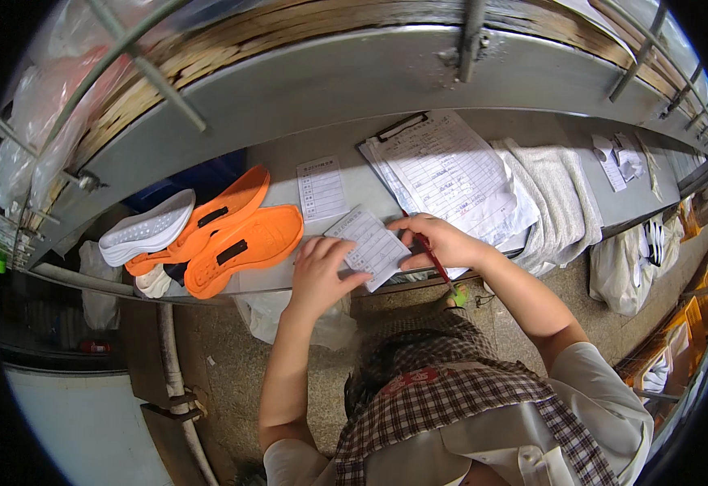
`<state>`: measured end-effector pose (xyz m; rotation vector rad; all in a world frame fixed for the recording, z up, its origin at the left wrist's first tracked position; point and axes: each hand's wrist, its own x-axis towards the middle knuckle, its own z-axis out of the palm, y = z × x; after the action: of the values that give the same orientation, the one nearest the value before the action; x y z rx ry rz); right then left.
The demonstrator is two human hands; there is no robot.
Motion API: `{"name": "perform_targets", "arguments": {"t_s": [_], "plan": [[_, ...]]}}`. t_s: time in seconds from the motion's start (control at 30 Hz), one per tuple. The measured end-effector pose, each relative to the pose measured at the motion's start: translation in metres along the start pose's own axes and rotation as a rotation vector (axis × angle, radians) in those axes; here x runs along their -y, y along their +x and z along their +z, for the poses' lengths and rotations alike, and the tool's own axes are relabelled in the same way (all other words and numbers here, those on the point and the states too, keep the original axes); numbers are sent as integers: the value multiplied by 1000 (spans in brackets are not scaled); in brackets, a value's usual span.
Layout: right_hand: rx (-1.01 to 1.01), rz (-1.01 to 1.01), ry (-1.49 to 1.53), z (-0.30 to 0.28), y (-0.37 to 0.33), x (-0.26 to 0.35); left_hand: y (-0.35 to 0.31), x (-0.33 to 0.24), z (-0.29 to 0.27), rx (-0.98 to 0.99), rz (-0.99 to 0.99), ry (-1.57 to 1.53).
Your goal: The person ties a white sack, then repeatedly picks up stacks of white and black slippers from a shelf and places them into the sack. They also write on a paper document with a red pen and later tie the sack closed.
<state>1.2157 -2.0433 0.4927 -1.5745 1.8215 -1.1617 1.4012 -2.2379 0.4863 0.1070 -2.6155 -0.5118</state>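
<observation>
A small stack of printed paper slips (368, 248) lies tilted at the bench's front edge, between my two hands. My left hand (318, 267) has its fingers and thumb bent on the left edge of the slips, gripping them there. In my right hand (445, 241) is a slim red pen (432, 257), its lower end pointing toward me. The fingertips of that hand also meet the right edge of the slips. Just beyond lies another printed slip (322, 189). A clipboard (386, 130) with handwritten sheets (443, 166) rests past my right hand.
Two orange shoe soles (249, 247) and a white-grey sole (148, 227) lie at the left. Folded grey-white cloth (552, 202) is beside the sheets, with paper scraps (617, 162) farther right. A metal beam (354, 77) crosses above the bench. Plastic bags (625, 271) stand below right.
</observation>
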Motion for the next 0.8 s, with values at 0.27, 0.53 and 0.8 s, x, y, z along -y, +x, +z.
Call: {"name": "perform_targets", "arguments": {"t_s": [0.27, 0.53, 0.8], "plan": [[15, 58, 45, -1, -1, 4, 23, 19, 0, -309, -703, -824], [25, 42, 40, 0, -1, 2, 11, 5, 0, 9, 149, 52], [24, 121, 85, 0, -1, 6, 26, 19, -1, -233, -749, -960]]}}
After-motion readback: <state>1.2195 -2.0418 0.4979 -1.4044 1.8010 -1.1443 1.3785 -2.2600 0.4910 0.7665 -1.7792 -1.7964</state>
